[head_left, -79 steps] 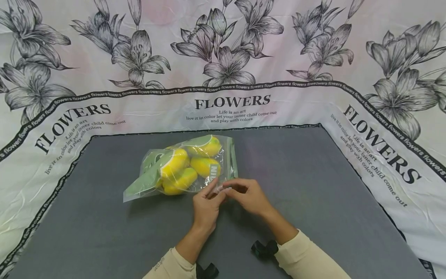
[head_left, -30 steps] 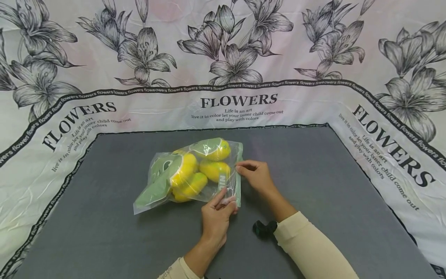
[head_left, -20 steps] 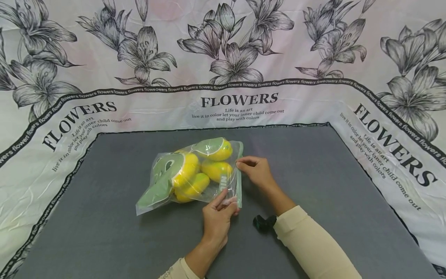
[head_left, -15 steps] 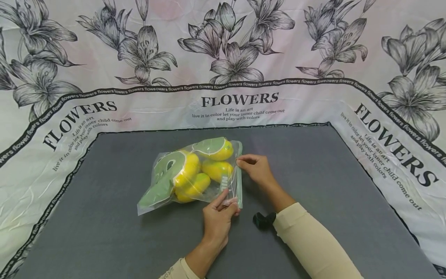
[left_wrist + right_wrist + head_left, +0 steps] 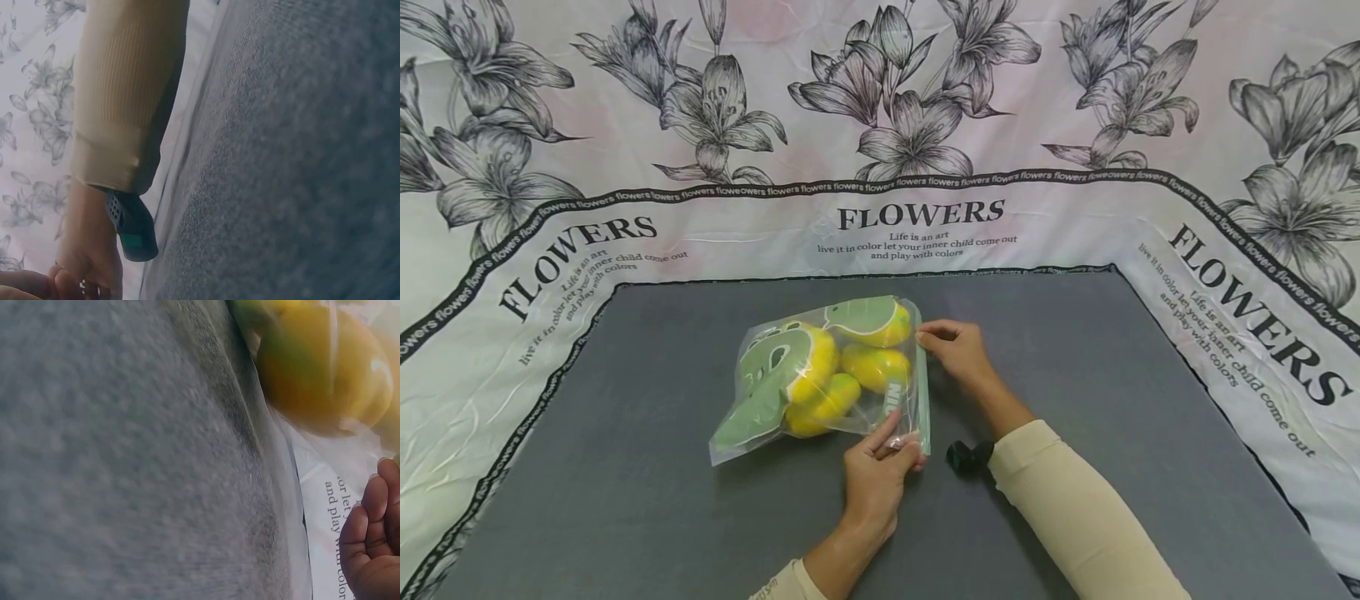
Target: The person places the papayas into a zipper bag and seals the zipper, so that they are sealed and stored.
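A clear zip bag (image 5: 752,425) with green print lies on the grey table, with several yellow fruits (image 5: 876,369) inside. Its green zip strip (image 5: 924,408) runs along the right side. My left hand (image 5: 876,475) pinches the bag's near right corner between thumb and fingers. Farther up the same strip, my right hand (image 5: 962,354) pinches the edge between thumb and index finger. The right wrist view has a yellow fruit (image 5: 325,369) close up through the plastic, above the curled fingers (image 5: 375,512) of my right hand.
A grey cloth (image 5: 625,500) covers the table. Behind and beside it hangs a white flower-printed sheet (image 5: 917,133). A black device (image 5: 968,458) sits at my right wrist, below the beige sleeve (image 5: 1075,508).
My right hand, earlier beside the left at the near corner, has moved up along the zip strip toward its far end. The left hand keeps its hold. The bag shifts slightly right in view.
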### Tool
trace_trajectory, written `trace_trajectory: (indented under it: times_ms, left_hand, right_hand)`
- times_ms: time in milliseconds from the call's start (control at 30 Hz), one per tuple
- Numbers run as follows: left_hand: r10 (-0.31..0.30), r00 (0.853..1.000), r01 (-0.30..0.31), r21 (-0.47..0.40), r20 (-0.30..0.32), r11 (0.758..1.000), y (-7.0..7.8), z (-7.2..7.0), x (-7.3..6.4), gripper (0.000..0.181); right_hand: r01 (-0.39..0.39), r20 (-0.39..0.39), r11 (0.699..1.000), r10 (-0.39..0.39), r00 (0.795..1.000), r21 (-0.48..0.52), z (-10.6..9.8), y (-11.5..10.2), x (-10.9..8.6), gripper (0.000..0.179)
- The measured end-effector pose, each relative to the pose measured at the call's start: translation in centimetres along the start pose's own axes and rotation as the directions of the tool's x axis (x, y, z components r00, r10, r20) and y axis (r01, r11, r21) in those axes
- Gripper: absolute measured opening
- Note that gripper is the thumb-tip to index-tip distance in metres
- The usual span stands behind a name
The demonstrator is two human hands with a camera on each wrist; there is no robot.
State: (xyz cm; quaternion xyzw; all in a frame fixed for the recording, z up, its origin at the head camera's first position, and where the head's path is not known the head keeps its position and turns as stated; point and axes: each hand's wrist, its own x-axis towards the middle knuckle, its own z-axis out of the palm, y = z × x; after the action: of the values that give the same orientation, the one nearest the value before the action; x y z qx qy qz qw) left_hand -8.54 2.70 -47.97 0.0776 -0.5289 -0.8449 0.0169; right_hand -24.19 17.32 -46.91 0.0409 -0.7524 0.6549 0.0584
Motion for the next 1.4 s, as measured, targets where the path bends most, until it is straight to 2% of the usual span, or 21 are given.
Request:
trace_trajectory:
  times_ms: [400, 800, 1100, 1400]
  left_hand:
    - [-0.003, 1.000, 0.002, 0.005, 0.026, 1.000, -0.2, 0.0, -0.7, 0.052]
    - [-0.021, 0.999, 0.022, -0.008, 0.038, 1.000, 0.0, -0.1, -0.6, 0.053]
    - [-0.010, 0.999, 0.010, -0.014, 0.042, 1.000, 0.0, -0.2, -0.6, 0.053]
    - [-0.019, 0.999, 0.018, 0.012, 0.034, 1.000, 0.0, -0.3, -0.7, 0.053]
  right_hand:
    - [-0.028, -0.031, 0.999, 0.027, 0.999, -0.023, -0.4, 0.6, 1.4, 0.018]
    - [-0.061, -0.033, 0.998, 0.061, 0.998, -0.004, -0.5, 1.0, 3.0, 0.019]
    - [-0.070, -0.048, 0.998, 0.070, 0.996, 0.005, -0.5, 1.0, 4.7, 0.022]
    - [-0.103, -0.055, 0.994, 0.100, 0.993, -0.043, -0.7, 1.2, 6.3, 0.028]
